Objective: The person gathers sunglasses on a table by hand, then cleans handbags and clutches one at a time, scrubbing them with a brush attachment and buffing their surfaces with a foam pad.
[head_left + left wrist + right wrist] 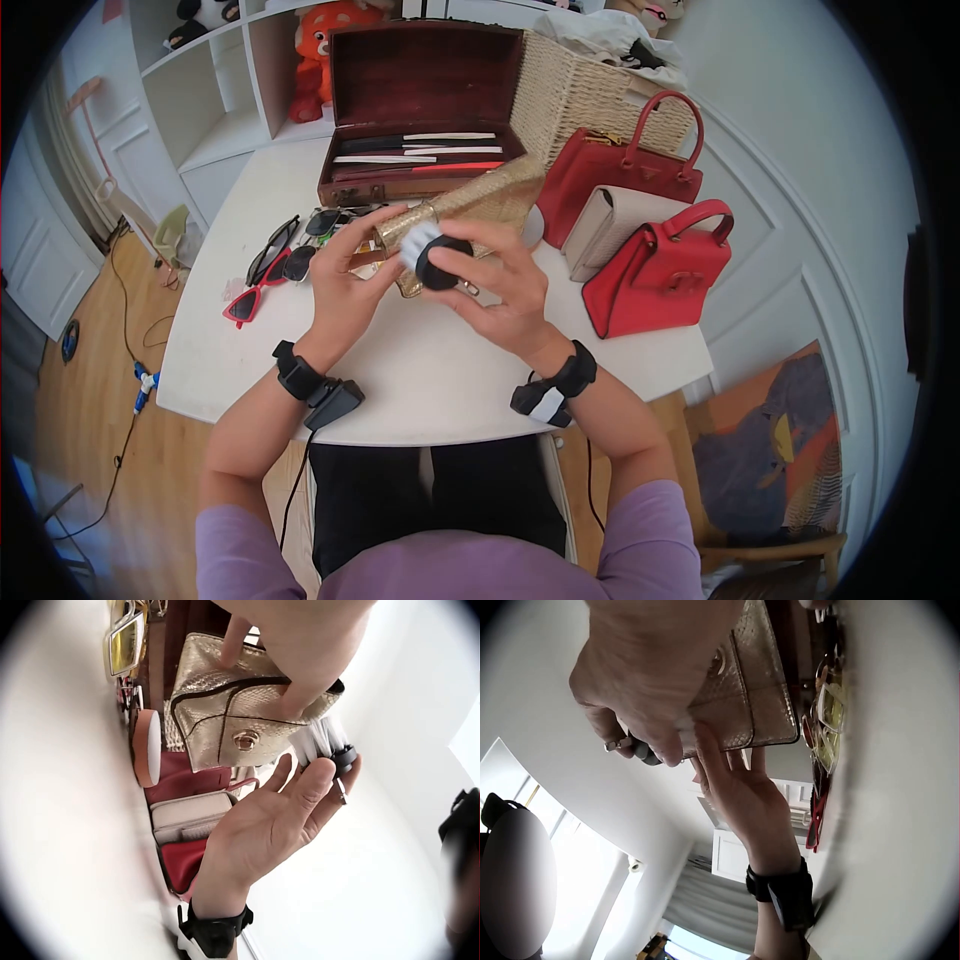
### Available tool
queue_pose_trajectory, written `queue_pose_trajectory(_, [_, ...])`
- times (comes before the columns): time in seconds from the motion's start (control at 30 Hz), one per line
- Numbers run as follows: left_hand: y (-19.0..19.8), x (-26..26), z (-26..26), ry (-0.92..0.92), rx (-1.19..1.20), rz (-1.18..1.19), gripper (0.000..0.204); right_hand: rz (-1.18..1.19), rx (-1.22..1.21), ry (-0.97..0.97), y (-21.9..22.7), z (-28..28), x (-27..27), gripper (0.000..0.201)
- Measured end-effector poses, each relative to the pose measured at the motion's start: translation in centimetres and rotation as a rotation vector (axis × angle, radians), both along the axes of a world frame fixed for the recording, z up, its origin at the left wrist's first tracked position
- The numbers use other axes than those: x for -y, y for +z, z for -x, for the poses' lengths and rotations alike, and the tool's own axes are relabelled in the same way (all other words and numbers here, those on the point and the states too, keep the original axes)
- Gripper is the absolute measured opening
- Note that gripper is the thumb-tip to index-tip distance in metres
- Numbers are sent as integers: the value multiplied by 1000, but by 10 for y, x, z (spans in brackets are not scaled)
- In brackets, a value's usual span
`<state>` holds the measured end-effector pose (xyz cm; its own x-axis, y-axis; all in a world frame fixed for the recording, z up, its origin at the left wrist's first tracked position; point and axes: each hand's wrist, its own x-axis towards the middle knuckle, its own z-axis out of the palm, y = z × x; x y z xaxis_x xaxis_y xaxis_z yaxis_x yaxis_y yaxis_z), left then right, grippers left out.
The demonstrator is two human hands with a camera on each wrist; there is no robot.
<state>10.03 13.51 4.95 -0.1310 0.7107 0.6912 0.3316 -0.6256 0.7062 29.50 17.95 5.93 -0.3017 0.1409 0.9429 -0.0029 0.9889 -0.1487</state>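
A gold, snakeskin-textured handbag [505, 195] is held up over the table, tilted. My left hand [345, 275] grips it at its near left end, thumb on one side and fingers on the other. Between the thumb and fingers of my right hand [510, 290] is a small round brush [443, 264] with a black body and pale bristles [321, 739]. Its bristles are right at the bag's edge, close to my left thumb. The left wrist view shows the bag's dark trim and metal clasp [245, 740].
Sunglasses [270, 265] lie at the left of the table. Behind stands an open brown wooden chest [345, 190] with several slim items inside. A red handbag [660, 275], a beige bag [612, 225] and a darker red handbag [590, 170] stand at right, before a woven basket [560, 85].
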Motion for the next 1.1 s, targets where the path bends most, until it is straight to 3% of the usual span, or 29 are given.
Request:
queue_pose_trajectory(0.1, [7,5,-2,33,-26,84,46,100,-135,-232,13,-7,-2,47])
queue_pose_trajectory(0.13, [7,5,-2,51,-48,139,45,103,-133,-233,13,-10,-10,47])
queue_pose_trajectory(0.2, [4,3,0,56,-52,100,44,287,-405,-124,9,-14,-28,46])
queue_pose_trajectory(0.23, [5,3,-1,108,-122,-3,45,285,-424,-98,11,-14,-27,49])
queue_pose_trajectory(0.3, [10,4,1,162,-191,-107,47,196,-294,-95,13,-15,-15,49])
queue_pose_trajectory(0.37, [17,6,5,317,-588,-350,52,123,-100,-2,12,-11,-2,48])
queue_pose_trajectory(0.4, [17,5,6,320,-589,-348,52,125,-100,1,14,-10,-2,48])
queue_pose_trajectory(0.5, [17,5,8,361,-653,-448,51,75,-71,-266,16,-16,-16,46])
queue_pose_trajectory(0.53, [17,5,8,353,-677,-476,46,77,-71,-267,11,-18,-28,46])
queue_pose_trajectory(0.6, [16,5,8,342,-699,-506,40,591,-285,-68,2,-21,-43,45])
queue_pose_trajectory(0.67, [15,4,8,328,-767,-523,37,592,-326,-17,6,-15,-30,43])
queue_pose_trajectory(0.73, [15,3,8,315,-787,-546,36,326,-21,-3,14,-11,-8,42])
queue_pose_trajectory(0.77, [15,3,8,302,-808,-564,36,172,32,-10,17,-10,-5,39])
queue_pose_trajectory(0.8, [16,3,8,305,-809,-562,36,172,33,-7,16,-11,-10,39])
queue_pose_trajectory(0.87, [18,3,7,322,-820,-561,38,137,-15,-280,16,-16,-24,38])
queue_pose_trajectory(0.9, [18,4,7,319,-821,-560,38,394,-92,-249,16,-18,-26,37])
queue_pose_trajectory(1.03, [20,3,7,258,-859,-601,36,549,-142,-361,3,-33,-59,39])
queue_pose_trajectory(1.1, [20,5,5,213,-882,-616,36,630,-263,-1,4,-24,-55,40])
